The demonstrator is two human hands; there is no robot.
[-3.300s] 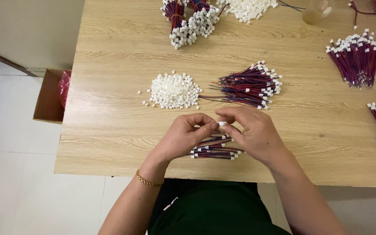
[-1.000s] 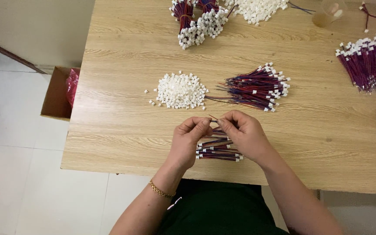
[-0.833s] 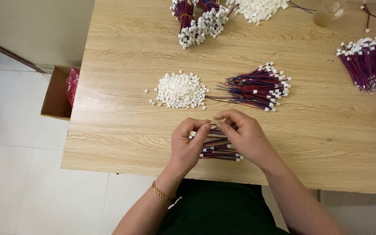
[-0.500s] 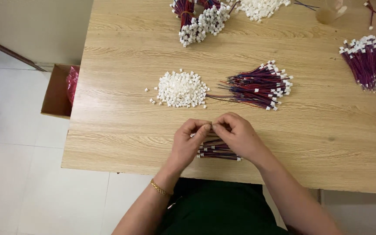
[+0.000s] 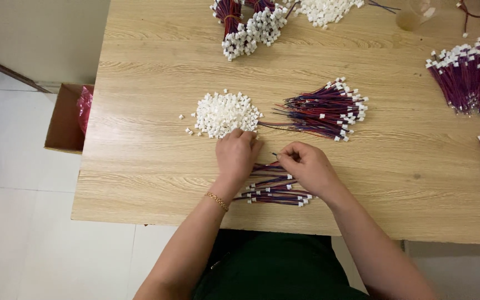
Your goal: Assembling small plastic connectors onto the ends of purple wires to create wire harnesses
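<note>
**Left hand at the connector pile, right hand pinching a wire**

Our left hand lies palm down, fingers curled, with its fingertips touching the near edge of the pile of white connectors. We judge the fingers are closing on one housing, but the pictures do not show whether anything is gripped. The pile sits straight ahead of this hand, so the left is plainly the nearer one to it. Farther left, off the wooden table, one cardboard box stands on the floor.

Between our hands lies one small batch of finished wires, its long axis running left to right, partly under both palms.

Our right hand is closed in a pinch on a single thin wire, whose bare end points left toward the left hand.

Beyond it, one fanned bundle of red and blue wires lies with its long axis left to right, connector ends to the right. We count two bundles at the top, another connector heap, and two more bundles at the right edge.
</note>
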